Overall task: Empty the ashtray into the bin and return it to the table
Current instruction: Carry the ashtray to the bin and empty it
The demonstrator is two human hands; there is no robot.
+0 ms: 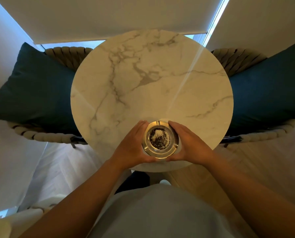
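Observation:
A round metal ashtray (160, 152) with dark ash and pale specks in its bowl sits at the near edge of a round white marble table (151, 79). My left hand (132, 145) cups its left side and my right hand (188, 143) cups its right side, fingers wrapped around the rim. Whether the ashtray rests on the table or is lifted just off it cannot be told. No bin is in view.
Two woven-rope chairs with dark teal cushions flank the table, one cushion on the left (37, 88) and one on the right (266, 88). Window blinds (109, 16) hang behind the table. Pale wood floor (61, 169) lies on both sides of me.

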